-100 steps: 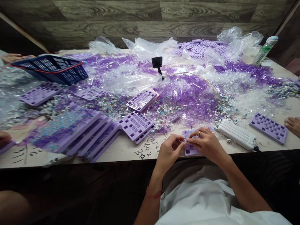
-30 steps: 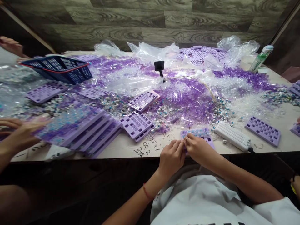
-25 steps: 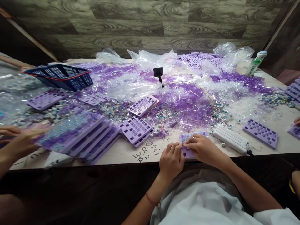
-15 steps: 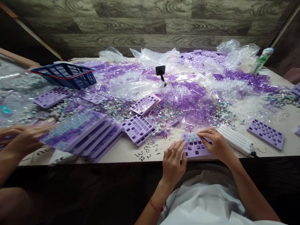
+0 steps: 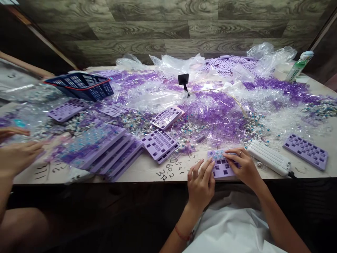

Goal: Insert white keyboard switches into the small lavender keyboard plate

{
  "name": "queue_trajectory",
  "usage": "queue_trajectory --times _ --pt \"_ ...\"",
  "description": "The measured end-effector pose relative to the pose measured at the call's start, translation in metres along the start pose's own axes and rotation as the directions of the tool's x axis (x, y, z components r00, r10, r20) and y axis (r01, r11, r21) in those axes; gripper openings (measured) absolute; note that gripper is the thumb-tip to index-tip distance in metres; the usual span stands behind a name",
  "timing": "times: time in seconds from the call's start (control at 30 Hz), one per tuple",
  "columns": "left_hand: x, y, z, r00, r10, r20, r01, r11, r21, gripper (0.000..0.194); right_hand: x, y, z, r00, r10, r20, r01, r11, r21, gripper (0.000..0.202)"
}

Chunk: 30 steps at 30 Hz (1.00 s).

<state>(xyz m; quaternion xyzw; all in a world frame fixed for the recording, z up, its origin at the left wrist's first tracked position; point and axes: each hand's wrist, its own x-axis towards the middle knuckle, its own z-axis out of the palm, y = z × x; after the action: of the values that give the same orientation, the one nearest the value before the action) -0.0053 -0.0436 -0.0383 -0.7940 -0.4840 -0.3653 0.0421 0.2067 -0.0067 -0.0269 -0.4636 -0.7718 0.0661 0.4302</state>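
Note:
A purple perforated plate (image 5: 219, 171) lies at the table's front edge, with small clear-blue pieces (image 5: 218, 154) seated along its back rows. My left hand (image 5: 201, 179) rests on the plate's left side, fingers spread and fingertips touching it near those pieces. On the right, my right hand (image 5: 243, 165), with a ring, has thumb and index finger pinched together over the plate's back right part. Whatever sits between those fingertips is too small to name. The plate's front rows show open square holes.
A stack of filled purple plates (image 5: 105, 151), loose plates (image 5: 160, 144), a white power strip (image 5: 269, 157), a blue basket (image 5: 81, 86) and a green bottle (image 5: 297, 68) surround heaped plastic pieces. Another person's hands (image 5: 19, 154) are at the far left.
The view has shifted slightly, so the table items appear farther right. The other person's hands have drawn left, off the stacked plates. My hands stay at the same plate with little visible movement.

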Motion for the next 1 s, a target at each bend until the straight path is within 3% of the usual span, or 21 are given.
queue_trajectory --times 0.17,0.4,0.53,0.73,0.9,1.0 --pt "0.023 -0.012 -0.012 0.994 -0.099 0.044 0.102 0.992 -0.077 0.034 -0.002 0.0 0.0 1.0 0.003 0.002 -0.003 1.0 -0.009 0.025" --pt "0.079 -0.056 -0.006 0.981 -0.186 0.056 0.176 0.974 0.143 0.026 0.0 0.0 0.0 1.0 0.005 -0.008 -0.005 1.0 -0.008 0.026" --pt "0.082 -0.065 0.004 0.977 -0.19 0.096 0.173 0.972 0.157 0.02 0.001 -0.002 0.0 1.0 0.007 -0.008 -0.007 1.0 0.001 0.025" --pt "0.077 -0.065 0.006 0.979 -0.15 0.137 0.145 0.988 0.047 0.01 0.001 -0.002 -0.001 1.0 0.003 -0.004 -0.003 1.0 -0.005 0.025" --pt "0.087 -0.067 0.007 0.974 -0.202 0.104 0.201 0.979 0.022 0.029 0.001 0.0 0.0 1.0 0.001 -0.009 -0.001 1.0 -0.009 0.026" --pt "0.098 -0.072 0.009 0.966 -0.201 0.163 0.19 0.979 0.077 0.034 0.0 0.0 0.001 1.0 0.005 -0.006 -0.005 1.0 0.004 0.026"
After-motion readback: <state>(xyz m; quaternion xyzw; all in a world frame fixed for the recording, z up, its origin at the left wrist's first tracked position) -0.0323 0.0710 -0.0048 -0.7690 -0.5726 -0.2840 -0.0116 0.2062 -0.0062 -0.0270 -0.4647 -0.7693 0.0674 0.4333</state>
